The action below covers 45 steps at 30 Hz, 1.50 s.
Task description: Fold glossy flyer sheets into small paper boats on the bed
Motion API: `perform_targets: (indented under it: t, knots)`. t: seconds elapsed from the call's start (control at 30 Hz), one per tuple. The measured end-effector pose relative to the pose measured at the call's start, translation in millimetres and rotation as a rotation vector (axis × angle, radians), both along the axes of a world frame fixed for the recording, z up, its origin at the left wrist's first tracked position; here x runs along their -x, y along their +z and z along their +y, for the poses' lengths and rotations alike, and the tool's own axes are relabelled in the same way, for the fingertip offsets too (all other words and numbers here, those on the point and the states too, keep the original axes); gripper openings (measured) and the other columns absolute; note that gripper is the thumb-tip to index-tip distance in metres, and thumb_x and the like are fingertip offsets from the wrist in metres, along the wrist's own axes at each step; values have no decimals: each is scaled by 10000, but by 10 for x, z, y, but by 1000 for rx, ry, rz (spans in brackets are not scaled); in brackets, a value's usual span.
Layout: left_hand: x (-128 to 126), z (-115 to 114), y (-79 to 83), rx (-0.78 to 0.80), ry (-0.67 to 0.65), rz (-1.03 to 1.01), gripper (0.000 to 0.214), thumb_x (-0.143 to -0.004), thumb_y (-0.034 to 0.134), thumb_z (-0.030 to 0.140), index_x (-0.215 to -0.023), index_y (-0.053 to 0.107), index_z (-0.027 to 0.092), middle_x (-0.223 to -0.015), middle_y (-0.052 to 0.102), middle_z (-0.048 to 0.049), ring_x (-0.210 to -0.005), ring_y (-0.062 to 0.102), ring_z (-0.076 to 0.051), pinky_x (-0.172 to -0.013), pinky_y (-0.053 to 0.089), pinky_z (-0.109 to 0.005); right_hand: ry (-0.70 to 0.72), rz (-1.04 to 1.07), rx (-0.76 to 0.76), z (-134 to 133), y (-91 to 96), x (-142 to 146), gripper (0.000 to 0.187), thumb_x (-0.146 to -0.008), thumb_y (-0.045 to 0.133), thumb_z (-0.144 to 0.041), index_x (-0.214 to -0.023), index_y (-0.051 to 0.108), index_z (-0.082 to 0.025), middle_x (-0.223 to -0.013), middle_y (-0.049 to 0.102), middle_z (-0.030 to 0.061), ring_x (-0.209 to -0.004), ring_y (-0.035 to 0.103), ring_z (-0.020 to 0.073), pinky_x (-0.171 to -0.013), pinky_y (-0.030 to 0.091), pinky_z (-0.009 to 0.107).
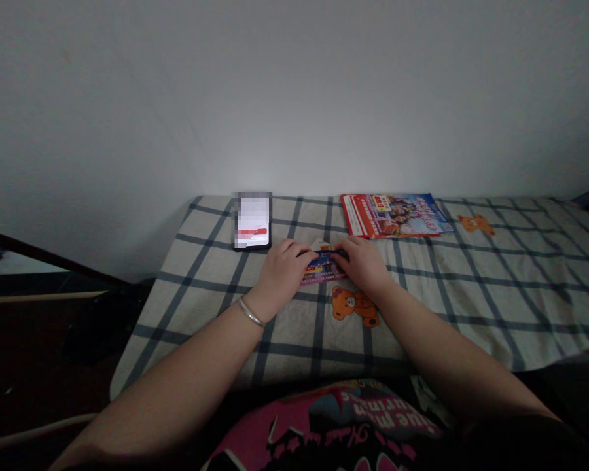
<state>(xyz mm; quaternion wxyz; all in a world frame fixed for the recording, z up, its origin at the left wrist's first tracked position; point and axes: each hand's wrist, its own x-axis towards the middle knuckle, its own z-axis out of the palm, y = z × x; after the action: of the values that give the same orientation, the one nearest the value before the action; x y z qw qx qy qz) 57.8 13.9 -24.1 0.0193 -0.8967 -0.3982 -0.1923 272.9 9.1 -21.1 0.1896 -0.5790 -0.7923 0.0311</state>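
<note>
A colourful printed flyer (pixel 321 272), partly folded, lies on the checked tablecloth in front of me. My left hand (pixel 283 267), with a silver bangle at the wrist, grips its upper left side with bent fingers. On the opposite side my right hand (pixel 366 263) pinches the upper right part, thumb and fingers close together. The fingers cover portions of the paper, and a pale piece of it shows between the two hands. Just below the flyer, an orange bear print (pixel 353 306) decorates the cloth.
A stack of red and blue flyers (pixel 395 216) lies at the back right. A phone with a lit screen (pixel 254 219) rests at the back left. The tablecloth (pixel 201 307) reaches to a grey wall (pixel 294 98). The table's left edge borders a dark floor area.
</note>
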Motion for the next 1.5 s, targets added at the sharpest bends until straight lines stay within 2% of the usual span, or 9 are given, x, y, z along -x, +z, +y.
perform_targets:
  t: [0.2,0.43,0.7,0.77,0.9,1.07,1.17,1.33,1.5]
  knots:
    - [16,5,6,-17,3,14,252,-922,571,145,-1137,682,215,-1126,665,-56,-1003,548,-238,-877,477,-408,-5,1,-6,2,-3,5,129,-915,612,-305,-936,666,-190,-947,677,72,-904,613,233,-807,450,342]
    - [32,-29,53,-6,-131,57,268,-923,546,123,-1157,669,159,-1124,686,-77,-1030,568,-242,-912,492,-423,-27,7,0,15,7,19,131,-920,599,-302,-928,670,-192,-934,679,80,-888,619,231,-775,452,335]
    - [16,-107,103,3,-129,108,300,-953,508,178,-1222,640,205,-1161,662,-81,-1028,572,-248,-858,497,-420,-61,-11,12,-10,29,31,138,-918,597,-321,-919,673,-207,-937,696,73,-883,629,231,-759,449,332]
    - [14,-109,103,4,-133,113,307,-955,500,171,-1230,633,196,-1170,658,-85,-1037,565,-251,-858,492,-416,-59,3,-2,-13,21,26,143,-916,598,-316,-965,675,-205,-960,698,73,-897,627,235,-773,456,341]
    - [-2,-138,138,17,-106,137,310,-960,483,179,-1233,630,188,-1170,658,-91,-1039,557,-269,-841,477,-420,36,18,-90,-25,22,0,245,-922,578,-262,-1144,667,-213,-1118,687,81,-1031,589,252,-898,449,382]
    - [-10,-176,197,-6,-83,163,316,-952,472,167,-1219,634,219,-1173,658,-82,-1030,551,-273,-888,430,-456,199,-21,-113,-37,37,-59,212,-930,556,-243,-981,759,-279,-1140,695,42,-1087,534,250,-956,415,410]
    - [-1,-170,191,1,-82,153,327,-940,485,159,-1224,632,228,-1178,657,-75,-1043,546,-273,-911,413,-464,258,-22,-88,-43,28,-89,239,-928,553,-227,-1005,768,-294,-1088,719,30,-1037,537,242,-935,419,409]
    - [17,-147,159,26,-77,129,323,-913,534,167,-1205,644,251,-1223,643,-50,-1078,534,-273,-932,403,-455,293,-44,-47,-71,32,-92,285,-925,533,-195,-1060,763,-295,-1069,727,36,-977,550,236,-890,431,399]
    - [12,-153,169,27,-69,148,344,-924,512,161,-1233,636,250,-1223,643,-52,-1065,536,-280,-902,410,-452,279,-71,-9,-85,85,-65,267,-881,586,-179,-1046,768,-284,-1080,718,36,-966,575,231,-885,438,392]
